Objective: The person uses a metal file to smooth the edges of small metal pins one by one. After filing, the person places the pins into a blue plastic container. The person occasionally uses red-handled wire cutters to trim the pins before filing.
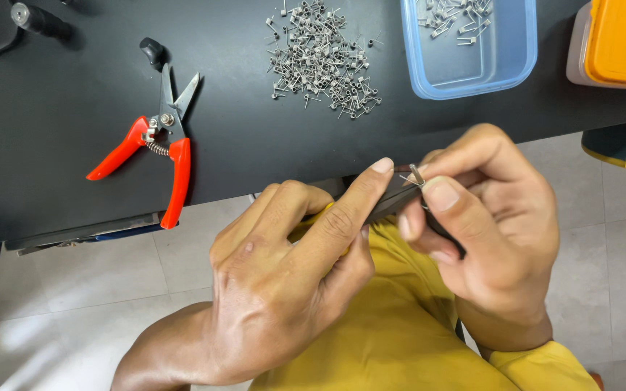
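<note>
My left hand (291,268) gripped a dark tool (389,199); my right hand (487,217) pinched a small wire spring (416,175) at its tip, below the black surface (59,174). Seating it seemingly needed steady alignment.

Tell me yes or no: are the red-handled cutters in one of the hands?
No, the red-handled cutters lie untouched on the black table, while both hands work a small metal spring.

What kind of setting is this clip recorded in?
Probably a small workshop or assembly bench. A black table holds a heap of small metal springs, a blue tub with more of them, and red-handled cutters. The left hand and right hand work on one spring.
</note>
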